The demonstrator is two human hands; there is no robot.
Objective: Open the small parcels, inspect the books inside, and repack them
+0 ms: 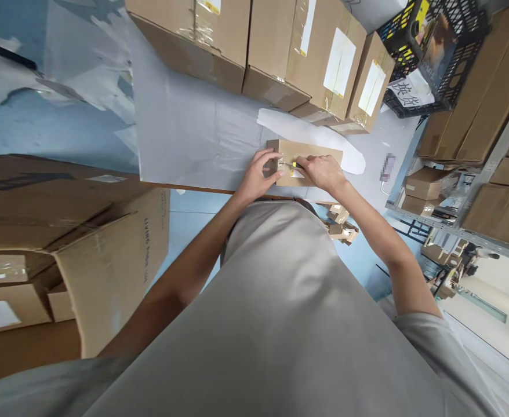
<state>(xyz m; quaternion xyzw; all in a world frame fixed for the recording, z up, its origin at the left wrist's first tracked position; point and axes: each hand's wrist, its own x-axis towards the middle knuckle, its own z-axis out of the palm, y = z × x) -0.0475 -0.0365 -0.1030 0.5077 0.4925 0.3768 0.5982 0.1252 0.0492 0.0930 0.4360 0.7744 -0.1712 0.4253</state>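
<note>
A small brown cardboard box [324, 152] lies on the grey-white table near its front edge. Its top bears clear tape and a partly covered label. My left hand [258, 175] rests at the box's left end, thumb and fingers curved apart around that end. Closed over the top of the box, my right hand [322, 172] grips a small cutter [297, 165] with a yellow part, its tip pointing left at the tape. The cutter's handle is mostly hidden by the fingers.
Several taped boxes [267, 43] stand along the table's far side. A black crate [448, 58] is at the back right. White sheet material [315, 136] lies behind the small box. A large open carton [119, 260] stands at the left, shelves [472, 197] at the right.
</note>
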